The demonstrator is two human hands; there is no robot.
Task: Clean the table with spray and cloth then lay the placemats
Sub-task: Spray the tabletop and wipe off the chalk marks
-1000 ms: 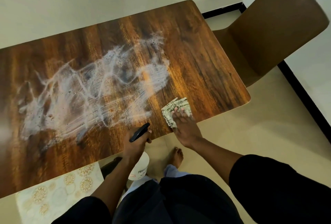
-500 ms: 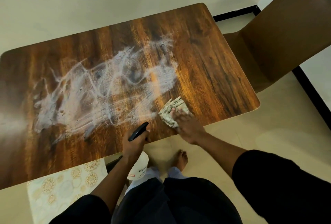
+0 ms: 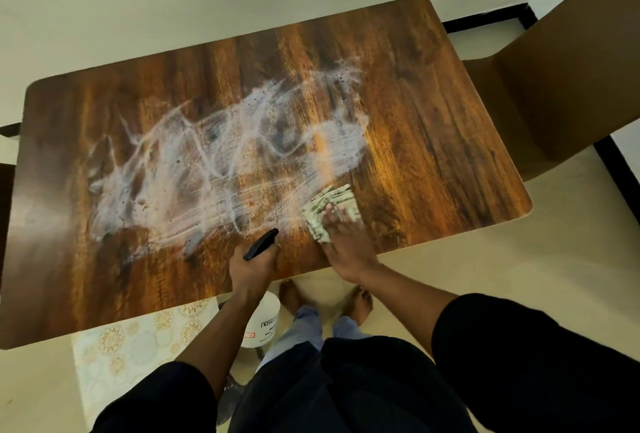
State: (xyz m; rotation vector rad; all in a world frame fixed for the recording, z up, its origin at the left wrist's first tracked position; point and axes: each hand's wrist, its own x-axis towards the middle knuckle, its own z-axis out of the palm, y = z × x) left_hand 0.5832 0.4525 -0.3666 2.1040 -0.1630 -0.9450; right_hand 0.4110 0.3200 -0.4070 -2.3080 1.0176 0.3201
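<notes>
A dark wooden table (image 3: 433, 114) carries broad white smears of foam (image 3: 214, 169) over its middle and left. My right hand (image 3: 344, 242) presses flat on a folded patterned cloth (image 3: 329, 206) near the table's front edge, just right of the foam. My left hand (image 3: 251, 266) grips a white spray bottle (image 3: 261, 323) by its neck at the table's front edge. The bottle's black nozzle (image 3: 261, 244) points over the tabletop. A pale placemat with gold flower prints (image 3: 135, 346) lies below the table's front edge at the lower left, partly hidden by the table.
A brown chair (image 3: 561, 79) stands at the table's right end. A white wall with a black skirting runs behind the table. My bare feet (image 3: 325, 297) stand on the beige tiled floor next to the front edge.
My right hand with the cloth has slid slightly left toward the foam's edge. The view has shifted so the whole table shows. My left hand still holds the bottle in place.
</notes>
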